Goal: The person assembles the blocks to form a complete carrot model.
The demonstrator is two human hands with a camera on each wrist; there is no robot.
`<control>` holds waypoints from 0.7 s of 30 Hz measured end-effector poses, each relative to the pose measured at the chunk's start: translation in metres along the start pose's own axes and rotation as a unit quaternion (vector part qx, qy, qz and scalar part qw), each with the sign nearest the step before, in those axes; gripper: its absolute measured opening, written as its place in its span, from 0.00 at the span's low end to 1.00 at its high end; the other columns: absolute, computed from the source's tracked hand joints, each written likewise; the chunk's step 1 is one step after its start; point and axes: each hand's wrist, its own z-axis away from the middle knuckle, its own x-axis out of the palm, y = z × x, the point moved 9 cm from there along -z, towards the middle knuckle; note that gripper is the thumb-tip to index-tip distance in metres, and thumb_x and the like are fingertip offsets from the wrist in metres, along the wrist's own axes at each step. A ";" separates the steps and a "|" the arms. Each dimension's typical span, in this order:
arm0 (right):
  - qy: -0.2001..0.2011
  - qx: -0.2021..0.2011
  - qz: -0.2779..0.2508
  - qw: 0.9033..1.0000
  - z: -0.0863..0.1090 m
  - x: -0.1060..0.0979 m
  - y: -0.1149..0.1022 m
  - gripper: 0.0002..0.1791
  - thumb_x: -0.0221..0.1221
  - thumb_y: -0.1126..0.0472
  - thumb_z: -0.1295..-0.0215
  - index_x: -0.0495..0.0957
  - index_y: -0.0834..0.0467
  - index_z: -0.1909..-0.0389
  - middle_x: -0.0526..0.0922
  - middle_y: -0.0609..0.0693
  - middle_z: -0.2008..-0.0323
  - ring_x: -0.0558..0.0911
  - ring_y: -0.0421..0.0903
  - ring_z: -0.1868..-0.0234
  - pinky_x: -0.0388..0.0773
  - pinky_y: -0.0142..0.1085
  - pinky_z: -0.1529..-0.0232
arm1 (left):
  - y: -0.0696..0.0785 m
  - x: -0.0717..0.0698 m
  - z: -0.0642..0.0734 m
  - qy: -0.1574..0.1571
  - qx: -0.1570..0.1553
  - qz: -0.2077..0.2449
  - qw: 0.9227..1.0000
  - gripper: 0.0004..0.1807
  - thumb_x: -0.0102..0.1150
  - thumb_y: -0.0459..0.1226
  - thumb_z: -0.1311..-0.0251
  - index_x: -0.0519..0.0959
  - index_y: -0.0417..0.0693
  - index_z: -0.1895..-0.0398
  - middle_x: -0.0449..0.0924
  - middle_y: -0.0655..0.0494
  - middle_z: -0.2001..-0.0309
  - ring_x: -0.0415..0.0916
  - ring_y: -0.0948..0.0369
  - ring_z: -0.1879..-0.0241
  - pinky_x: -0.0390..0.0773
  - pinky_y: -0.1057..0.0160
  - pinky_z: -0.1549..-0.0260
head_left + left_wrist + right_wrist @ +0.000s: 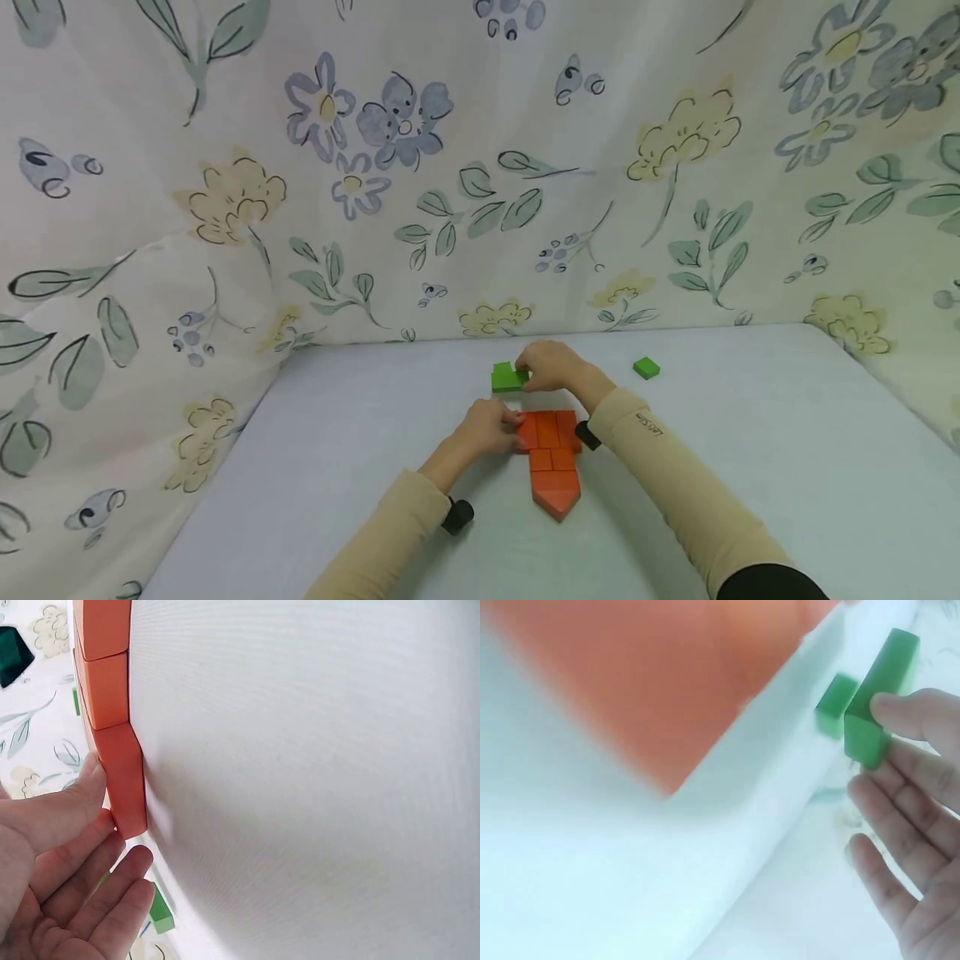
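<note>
Several orange blocks [551, 459] lie fitted together on the table, ending in a pointed block at the near end. My left hand [486, 427] is at the left edge of this group. Its thumb and index finger pinch the end of an orange block [121, 780], while the other fingers stay loosely bent. Beyond the group, my right hand [551, 365] pinches a long green block [883, 682] between thumb and fingers, the remaining fingers spread below. Right beside that block is a smaller green block [835, 705].
A separate green block [647, 367] lies to the right of my right hand, toward the back. The white table [360, 417] ends at a flowered cloth [480, 167] hanging behind it. Dark wrist cameras sit at both sleeves.
</note>
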 end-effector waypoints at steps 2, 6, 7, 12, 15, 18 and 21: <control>-0.004 0.002 -0.009 1.000 0.007 0.002 0.008 0.13 0.67 0.62 0.48 0.86 0.60 0.60 0.82 0.47 0.69 0.76 0.43 0.67 0.76 0.38 0.62 | 0.000 0.000 0.001 -0.001 -0.004 -0.001 1.000 0.19 0.76 0.36 0.54 0.86 0.39 0.57 0.86 0.51 0.59 0.78 0.56 0.59 0.76 0.62 0.57; -0.015 0.007 -0.027 0.999 0.020 0.008 0.021 0.11 0.67 0.63 0.48 0.86 0.60 0.62 0.81 0.46 0.71 0.74 0.42 0.70 0.75 0.38 0.65 | 0.002 0.000 0.002 -0.001 -0.002 -0.005 1.000 0.19 0.75 0.36 0.53 0.86 0.40 0.56 0.85 0.51 0.58 0.77 0.55 0.58 0.74 0.58 0.52; -0.018 0.007 -0.032 0.999 0.023 0.011 0.023 0.11 0.67 0.63 0.48 0.86 0.60 0.62 0.81 0.46 0.71 0.74 0.42 0.70 0.75 0.38 0.65 | 0.001 -0.001 0.002 -0.001 -0.002 -0.008 1.000 0.19 0.75 0.36 0.52 0.86 0.40 0.56 0.85 0.50 0.58 0.78 0.54 0.57 0.74 0.58 0.51; -0.040 0.017 -0.076 0.996 0.031 0.024 0.029 0.12 0.68 0.63 0.47 0.86 0.61 0.61 0.83 0.46 0.69 0.76 0.42 0.68 0.77 0.38 0.63 | 0.000 -0.001 0.002 -0.001 -0.009 0.000 1.000 0.19 0.74 0.36 0.51 0.85 0.38 0.55 0.84 0.48 0.57 0.77 0.51 0.54 0.75 0.56 0.51; -0.040 0.037 -0.108 0.993 0.033 0.028 0.032 0.12 0.68 0.61 0.44 0.86 0.61 0.59 0.85 0.48 0.66 0.79 0.43 0.66 0.79 0.40 0.60 | 0.000 0.000 0.002 -0.003 -0.013 0.006 1.000 0.18 0.74 0.36 0.51 0.85 0.38 0.55 0.84 0.48 0.57 0.76 0.50 0.53 0.75 0.55 0.51; -0.032 0.045 -0.125 0.991 0.033 0.031 0.033 0.12 0.66 0.60 0.39 0.85 0.62 0.57 0.86 0.50 0.63 0.81 0.44 0.63 0.79 0.42 0.57 | 0.000 0.000 0.002 -0.003 -0.015 0.004 1.000 0.18 0.74 0.36 0.51 0.85 0.38 0.55 0.84 0.48 0.56 0.76 0.50 0.53 0.75 0.55 0.51; -0.024 0.049 -0.130 0.990 0.033 0.033 0.033 0.11 0.64 0.61 0.37 0.85 0.62 0.57 0.86 0.51 0.61 0.81 0.45 0.61 0.79 0.42 0.55 | 0.000 0.000 0.001 -0.004 -0.018 0.006 1.000 0.18 0.74 0.36 0.50 0.85 0.39 0.55 0.84 0.47 0.55 0.76 0.50 0.52 0.75 0.54 0.50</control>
